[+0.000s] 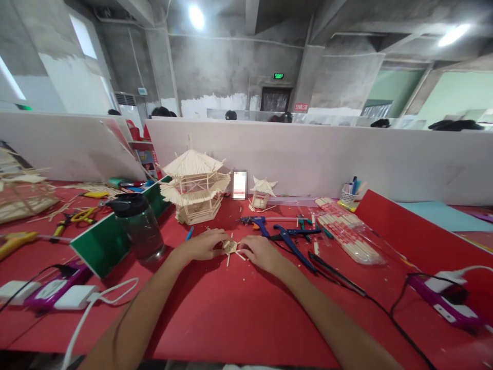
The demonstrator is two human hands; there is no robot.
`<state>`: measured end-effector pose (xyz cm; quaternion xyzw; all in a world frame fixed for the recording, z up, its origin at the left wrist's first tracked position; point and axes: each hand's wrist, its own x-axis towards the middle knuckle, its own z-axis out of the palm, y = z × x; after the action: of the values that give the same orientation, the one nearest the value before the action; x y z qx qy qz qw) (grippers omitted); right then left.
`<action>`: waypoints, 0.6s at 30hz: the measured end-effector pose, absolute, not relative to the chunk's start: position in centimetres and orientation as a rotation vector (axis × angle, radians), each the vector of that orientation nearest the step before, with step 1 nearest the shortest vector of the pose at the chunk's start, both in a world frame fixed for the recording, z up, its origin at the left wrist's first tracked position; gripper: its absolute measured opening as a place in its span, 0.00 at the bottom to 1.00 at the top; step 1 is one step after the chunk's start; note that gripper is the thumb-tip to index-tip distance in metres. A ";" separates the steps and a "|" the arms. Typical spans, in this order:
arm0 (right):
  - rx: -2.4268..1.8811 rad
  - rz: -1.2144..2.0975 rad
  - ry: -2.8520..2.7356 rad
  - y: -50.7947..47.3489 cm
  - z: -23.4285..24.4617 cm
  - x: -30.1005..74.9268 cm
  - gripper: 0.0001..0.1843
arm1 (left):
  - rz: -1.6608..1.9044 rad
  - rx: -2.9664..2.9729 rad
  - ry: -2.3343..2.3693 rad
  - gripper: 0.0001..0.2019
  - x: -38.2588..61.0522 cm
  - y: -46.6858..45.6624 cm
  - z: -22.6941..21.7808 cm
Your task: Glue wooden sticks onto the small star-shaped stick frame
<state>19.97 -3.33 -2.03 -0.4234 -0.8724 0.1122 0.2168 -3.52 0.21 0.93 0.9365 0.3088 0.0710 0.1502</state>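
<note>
- The red worktop (231, 318) carries everything; its near edge is where both forearms get cut off by the picture.
- A two-tiered stick pavilion (198, 197) stands far and slightly left of the hands; another stick structure (26, 198) is cut off at the left border.
- The left hand (206, 242) reaches in from the left, thumb and fingers curled at the left side of the stick frame; whether they pinch it cannot be told.
- The right hand (264, 252) comes from the right, its curled fingers beside the frame's right-hand sticks; its grip is likewise unclear.
- A small pavilion (262, 186) stands far right of the frame, near a blurred bright rectangle (239, 185).
- The stick frame (230, 247) lies between the hands, its hub nearer the left hand; sticks spread outward, giving no clear long axis.
- Fingers hide the frame's left edge, and its joints are too small to make out.
</note>
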 end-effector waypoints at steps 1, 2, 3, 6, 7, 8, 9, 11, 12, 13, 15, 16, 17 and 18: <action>-1.184 0.314 -2.424 -3.4 -2.2 19.6 0.05 | 0.205 2.696 0.885 0.12 -3.5 0.3 0.8; -1.199 0.311 -2.429 -3.4 -2.4 19.3 0.05 | 0.207 2.699 0.884 0.12 -3.5 0.3 0.7; -1.212 0.305 -2.431 -3.3 -2.6 19.1 0.06 | 0.210 2.701 0.884 0.12 -3.5 0.4 0.7; -1.211 0.295 -2.429 -3.2 -3.0 18.8 0.06 | 0.222 2.699 0.886 0.11 -3.4 0.5 0.5; -1.210 0.296 -2.428 -3.1 -3.0 18.7 0.06 | 0.221 2.696 0.885 0.11 -3.4 0.5 0.5; -1.213 0.298 -2.426 -3.0 -3.1 18.6 0.07 | 0.221 2.693 0.885 0.10 -3.4 0.4 0.5; -1.216 0.300 -2.425 -3.0 -3.1 18.6 0.07 | 0.218 2.690 0.885 0.10 -3.4 0.4 0.6; -1.219 0.301 -2.420 -3.0 -3.1 18.5 0.07 | 0.213 2.688 0.884 0.09 -3.4 0.4 0.7; -1.220 0.298 -2.414 -3.0 -3.1 18.4 0.07 | 0.213 2.690 0.882 0.09 -3.4 0.4 0.7; -1.219 0.293 -2.409 -3.0 -3.1 18.3 0.07 | 0.215 2.693 0.880 0.09 -3.3 0.3 0.7; -1.217 0.283 -2.404 -3.1 -3.0 18.2 0.07 | 0.217 2.695 0.872 0.09 -3.3 0.4 0.7; -1.218 0.279 -2.407 -3.2 -3.0 18.2 0.07 | 0.219 2.696 0.869 0.09 -3.3 0.4 0.7; -1.218 0.274 -2.413 -3.2 -2.9 18.2 0.07 | 0.219 2.697 0.866 0.09 -3.3 0.4 0.6; -1.217 0.268 -2.422 -3.3 -2.8 18.2 0.07 | 0.219 2.699 0.867 0.09 -3.3 0.4 0.6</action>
<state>18.18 -3.27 -2.81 -0.4372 -0.8698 0.0964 0.2074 -3.34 0.40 0.60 0.9387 0.3016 0.0763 0.1488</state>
